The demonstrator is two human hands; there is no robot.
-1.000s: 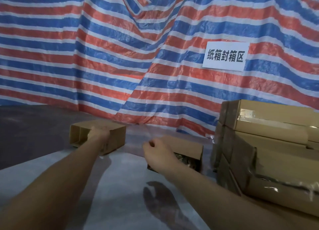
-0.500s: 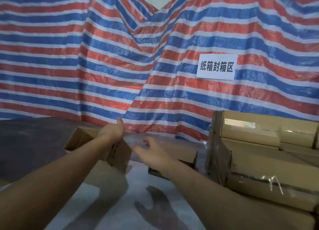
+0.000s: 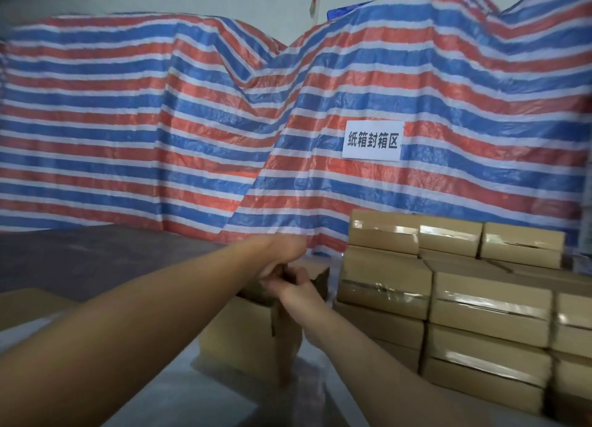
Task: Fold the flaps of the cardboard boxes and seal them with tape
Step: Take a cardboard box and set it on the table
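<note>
Stacked taped cartons fill the right side. Just left of them stands the open cardboard box, directly ahead, top facing up. Left hand and right hand meet over its far rim, apparently pinching a flap; neither is nearer.

Pale plastic-covered table here, an open cardboard box standing on it, taped boxes stacked just right, a flat cardboard sheet far left.
</note>
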